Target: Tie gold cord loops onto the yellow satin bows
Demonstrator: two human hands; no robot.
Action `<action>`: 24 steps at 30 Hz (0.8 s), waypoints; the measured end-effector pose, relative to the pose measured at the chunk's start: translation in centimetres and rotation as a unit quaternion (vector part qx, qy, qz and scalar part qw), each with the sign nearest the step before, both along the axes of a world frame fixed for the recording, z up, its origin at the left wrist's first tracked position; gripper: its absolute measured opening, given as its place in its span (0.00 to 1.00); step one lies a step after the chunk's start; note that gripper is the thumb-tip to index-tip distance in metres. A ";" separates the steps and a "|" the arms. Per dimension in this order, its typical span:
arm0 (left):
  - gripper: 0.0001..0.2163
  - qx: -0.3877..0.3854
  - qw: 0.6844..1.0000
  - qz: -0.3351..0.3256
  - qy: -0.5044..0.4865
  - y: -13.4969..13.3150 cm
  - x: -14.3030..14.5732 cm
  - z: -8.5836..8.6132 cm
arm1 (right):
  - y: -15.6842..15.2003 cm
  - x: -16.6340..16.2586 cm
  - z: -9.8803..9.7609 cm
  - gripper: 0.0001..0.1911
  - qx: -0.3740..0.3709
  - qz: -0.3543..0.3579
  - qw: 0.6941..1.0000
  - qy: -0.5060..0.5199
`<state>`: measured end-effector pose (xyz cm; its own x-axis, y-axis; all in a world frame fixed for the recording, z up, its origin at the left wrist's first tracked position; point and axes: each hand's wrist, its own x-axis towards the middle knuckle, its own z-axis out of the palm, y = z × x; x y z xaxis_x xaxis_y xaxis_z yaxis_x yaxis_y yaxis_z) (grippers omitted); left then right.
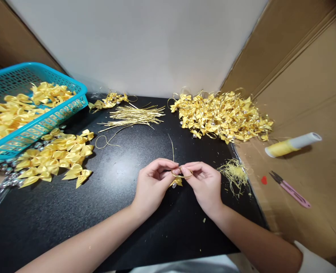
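My left hand [153, 182] and my right hand [204, 185] meet above the front middle of the black table. Both pinch a gold cord [182, 176], which is bent into a small loop between the fingertips. One thin end of the cord sticks up and away from my fingers. Just below the loop shows a small yellow bow [178, 182] with a silver bell or bead, partly hidden by my fingers. Beyond my hands lies a bundle of straight gold cords [136, 115].
A blue basket [79, 91] of yellow bows stands at left, with loose bows [54, 155] and silver beads [5, 167] beside it. At right are a heap of corded bows [222, 117], cord scraps [234, 174], pink-handled snips [291, 191] and a tube [293, 145].
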<state>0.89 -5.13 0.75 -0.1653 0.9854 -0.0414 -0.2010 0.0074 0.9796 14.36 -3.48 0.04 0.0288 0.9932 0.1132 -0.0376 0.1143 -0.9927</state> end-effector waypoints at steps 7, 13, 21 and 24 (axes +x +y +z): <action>0.03 -0.008 1.000 -0.008 0.015 0.0 0.0 -0.1 | 0.0 -0.1 -0.1 0.10 -0.031 -0.015 0.999 0.032; 0.06 0.014 0.993 -0.050 0.109 -0.1 -0.5 -0.2 | 0.1 0.0 0.0 0.11 -0.046 -0.026 0.998 0.041; 0.05 0.027 0.977 -0.039 0.207 0.0 -0.6 0.3 | -0.1 -0.1 0.0 0.09 -0.018 -0.013 1.000 0.009; 0.06 0.038 0.973 -0.050 0.221 0.1 -0.7 0.4 | -0.1 0.0 -0.1 0.07 0.003 -0.001 1.000 -0.016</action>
<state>0.17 -5.07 1.14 -0.0540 0.9948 0.0858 0.2384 -0.0706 0.9686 14.40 -3.62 -0.08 0.0278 0.9923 0.1206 -0.0059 0.1208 -0.9927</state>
